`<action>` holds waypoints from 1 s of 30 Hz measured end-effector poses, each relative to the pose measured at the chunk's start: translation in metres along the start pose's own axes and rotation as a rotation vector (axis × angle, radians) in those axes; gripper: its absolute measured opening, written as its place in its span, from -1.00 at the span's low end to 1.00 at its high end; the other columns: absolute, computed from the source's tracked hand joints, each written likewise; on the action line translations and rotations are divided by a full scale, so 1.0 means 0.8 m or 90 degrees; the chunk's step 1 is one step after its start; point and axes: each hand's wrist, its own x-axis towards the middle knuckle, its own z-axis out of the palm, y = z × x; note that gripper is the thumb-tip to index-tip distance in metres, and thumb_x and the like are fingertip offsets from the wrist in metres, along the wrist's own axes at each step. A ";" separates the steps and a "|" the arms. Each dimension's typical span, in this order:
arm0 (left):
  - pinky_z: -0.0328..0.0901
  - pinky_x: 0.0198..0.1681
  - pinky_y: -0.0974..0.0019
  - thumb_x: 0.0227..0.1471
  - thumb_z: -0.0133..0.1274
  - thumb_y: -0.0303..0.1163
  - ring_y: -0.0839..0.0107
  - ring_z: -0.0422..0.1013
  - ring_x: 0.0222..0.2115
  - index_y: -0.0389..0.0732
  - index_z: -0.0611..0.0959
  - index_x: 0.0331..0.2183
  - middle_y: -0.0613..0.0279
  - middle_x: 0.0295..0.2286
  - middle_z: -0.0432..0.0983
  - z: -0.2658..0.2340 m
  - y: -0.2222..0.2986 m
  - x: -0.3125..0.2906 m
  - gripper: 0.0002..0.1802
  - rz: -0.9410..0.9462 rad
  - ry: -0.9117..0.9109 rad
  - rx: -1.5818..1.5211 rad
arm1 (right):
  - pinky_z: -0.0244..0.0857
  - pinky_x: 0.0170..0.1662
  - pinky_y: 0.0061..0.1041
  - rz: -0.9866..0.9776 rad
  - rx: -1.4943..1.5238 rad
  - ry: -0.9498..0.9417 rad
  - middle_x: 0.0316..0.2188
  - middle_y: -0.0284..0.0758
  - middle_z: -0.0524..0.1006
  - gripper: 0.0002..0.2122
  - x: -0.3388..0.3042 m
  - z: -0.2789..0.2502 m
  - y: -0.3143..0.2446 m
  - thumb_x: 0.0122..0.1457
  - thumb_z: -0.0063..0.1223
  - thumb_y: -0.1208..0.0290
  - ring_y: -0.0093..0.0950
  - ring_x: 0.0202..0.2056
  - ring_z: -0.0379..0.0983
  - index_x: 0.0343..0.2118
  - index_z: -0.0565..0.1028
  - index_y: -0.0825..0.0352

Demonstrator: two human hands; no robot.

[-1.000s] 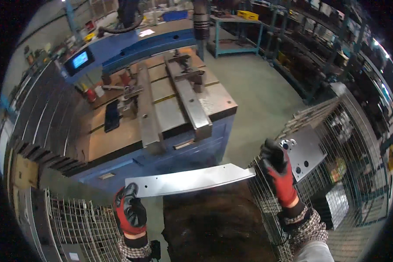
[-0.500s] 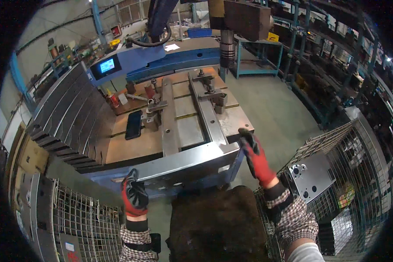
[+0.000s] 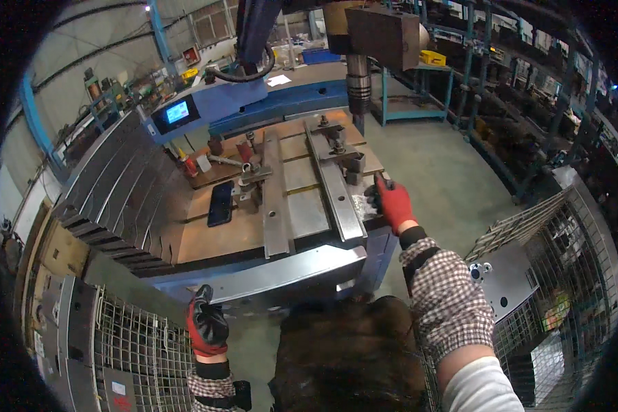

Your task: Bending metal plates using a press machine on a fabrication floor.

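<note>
A long bent sheet-metal panel (image 3: 288, 275) lies along the front of the machine's work table, its right end resting free of any hand. My left hand (image 3: 208, 323), in a red and black glove, is closed on the panel's left end. My right hand (image 3: 393, 204), gloved alike, is over the right front corner of the table, apart from the panel. Its fingers point left, spread a little, and nothing shows in them. Two steel rails (image 3: 276, 199) run away from me across the table, with clamps (image 3: 343, 154) bolted beside them.
A dark phone (image 3: 220, 204) lies on the table's left part, near bottles and a wrench. A drill spindle (image 3: 358, 82) hangs beyond. Wire cages stand either side of me; the right one holds a holed metal plate (image 3: 505, 278). A control screen (image 3: 177, 112) glows at back left.
My right hand has left the panel's right end and moved up over the table corner. The panel has shifted slightly toward me, off the rail ends. My left hand keeps its grip.
</note>
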 end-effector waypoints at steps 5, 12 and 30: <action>0.31 0.15 0.20 0.34 -0.01 -0.27 0.28 0.46 0.00 -0.29 0.62 0.00 0.14 -0.04 0.56 0.035 -0.005 0.007 -0.66 -0.027 -0.011 -0.070 | 0.35 0.14 -0.20 -0.014 0.446 -0.012 0.02 -0.11 0.55 -0.44 -0.020 -0.009 0.010 0.11 0.36 0.25 -0.27 0.07 0.49 0.13 0.45 0.39; 0.37 0.07 0.22 0.34 -0.02 -0.35 0.35 0.49 -0.05 -0.32 0.63 -0.02 0.09 -0.04 0.57 0.070 -0.015 0.010 -0.69 0.178 -0.091 0.107 | 0.29 0.22 -0.20 -0.186 0.030 0.016 0.15 0.02 0.43 -0.21 -0.023 0.022 -0.082 0.01 0.37 -0.04 -0.05 0.19 0.36 0.22 0.36 0.37; 0.43 -0.06 0.26 0.35 -0.04 -0.18 0.37 0.48 -0.05 -0.35 0.55 0.08 0.09 -0.01 0.56 0.066 -0.069 0.079 -0.53 0.059 -0.080 -0.014 | 0.22 0.28 -0.31 -0.194 0.492 0.012 0.21 -0.14 0.40 -0.48 -0.163 0.012 -0.054 0.33 0.12 0.41 -0.33 0.21 0.36 0.30 0.27 0.39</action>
